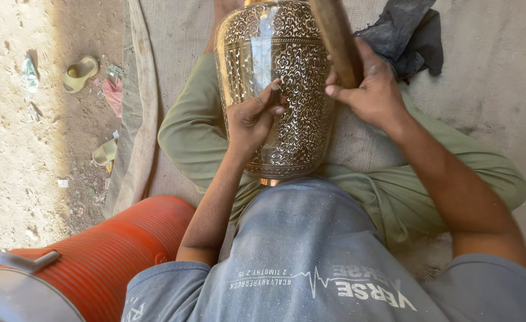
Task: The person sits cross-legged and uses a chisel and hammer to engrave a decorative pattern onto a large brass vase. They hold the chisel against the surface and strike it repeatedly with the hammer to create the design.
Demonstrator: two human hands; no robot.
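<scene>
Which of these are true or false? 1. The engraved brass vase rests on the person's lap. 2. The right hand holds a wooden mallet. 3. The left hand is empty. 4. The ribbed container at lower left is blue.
1. True: the brass vase lies across the crossed legs.
2. True: the right hand grips a wooden mallet.
3. False: the left hand fingers pinch a small tool against the vase.
4. False: the ribbed container is orange-red.
</scene>
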